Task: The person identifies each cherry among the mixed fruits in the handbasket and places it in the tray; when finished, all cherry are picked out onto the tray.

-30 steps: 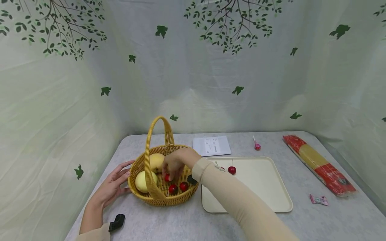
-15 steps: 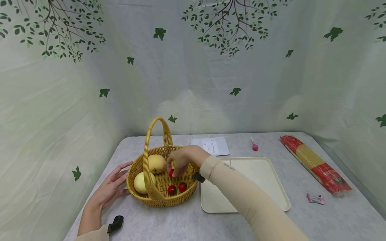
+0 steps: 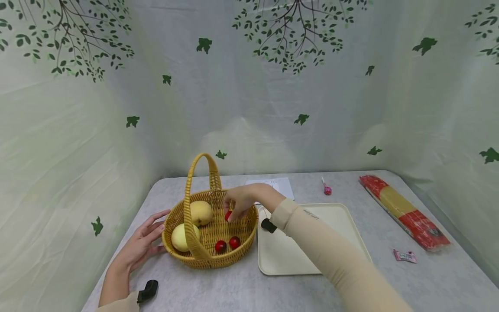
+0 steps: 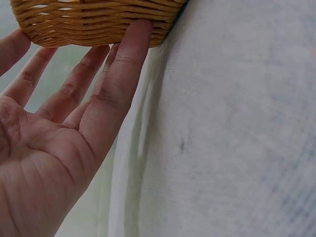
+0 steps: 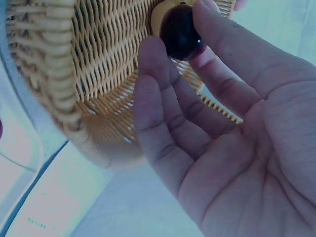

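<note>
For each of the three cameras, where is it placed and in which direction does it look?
Head: worn on the head, looks forward and down at the table; shows both forearms, the left hand at the basket, the right hand pinching a cherry.
Left wrist: at the left palm, looks along straight fingers touching the basket wall.
Right wrist: at the right palm, looks at fingers pinching the cherry over the basket.
Shared: the basket shows in all three; the cherry in head and right wrist.
</note>
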`<state>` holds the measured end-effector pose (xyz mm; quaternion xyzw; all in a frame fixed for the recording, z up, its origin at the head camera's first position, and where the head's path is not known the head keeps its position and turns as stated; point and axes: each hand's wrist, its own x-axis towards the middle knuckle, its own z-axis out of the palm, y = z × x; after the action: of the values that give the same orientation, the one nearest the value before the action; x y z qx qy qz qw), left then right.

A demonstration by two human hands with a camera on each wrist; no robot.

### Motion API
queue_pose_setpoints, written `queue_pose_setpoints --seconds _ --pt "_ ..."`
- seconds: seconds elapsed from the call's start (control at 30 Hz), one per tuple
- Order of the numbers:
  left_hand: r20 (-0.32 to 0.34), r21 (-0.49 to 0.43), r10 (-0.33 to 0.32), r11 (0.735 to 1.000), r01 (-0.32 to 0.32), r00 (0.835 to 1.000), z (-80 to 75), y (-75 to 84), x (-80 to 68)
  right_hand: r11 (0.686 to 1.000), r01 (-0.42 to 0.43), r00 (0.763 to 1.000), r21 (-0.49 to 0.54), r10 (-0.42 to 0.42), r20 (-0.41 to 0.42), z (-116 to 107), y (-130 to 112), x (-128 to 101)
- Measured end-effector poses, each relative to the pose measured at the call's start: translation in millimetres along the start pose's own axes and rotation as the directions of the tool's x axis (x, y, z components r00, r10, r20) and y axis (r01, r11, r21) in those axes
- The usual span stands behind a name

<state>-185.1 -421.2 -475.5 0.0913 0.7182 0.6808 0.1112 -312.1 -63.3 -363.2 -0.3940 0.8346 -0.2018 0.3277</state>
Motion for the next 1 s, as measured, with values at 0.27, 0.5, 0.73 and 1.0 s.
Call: queue_pose_setpoints --seconds 0.27,0.5,0.73,1.0 --pt "0.007 -0.006 0.007 1.000 -0.007 1.000 0.4 -1.4 0.3 0.991 0.054 0.988 -0.119 -0.070 -0.137 -4.3 19.4 -8.5" --pt "0.010 -0.009 0.014 1.000 -0.014 1.000 -1.3 -2.0 0.5 0.993 0.092 0.980 -0.078 -0.104 -0.169 -9.8 34.2 -26.5" --pt "0.025 -0.023 0.031 0.999 -0.031 0.999 -3.2 -1.9 1.7 0.992 0.118 0.974 -0.041 -0.124 -0.190 -11.8 54.0 -46.0" --pt "0.037 -0.026 0.036 0.999 -0.035 0.999 -2.9 -1.6 2.4 0.997 0.070 0.959 -0.020 -0.073 -0.275 -8.6 74.7 -73.0"
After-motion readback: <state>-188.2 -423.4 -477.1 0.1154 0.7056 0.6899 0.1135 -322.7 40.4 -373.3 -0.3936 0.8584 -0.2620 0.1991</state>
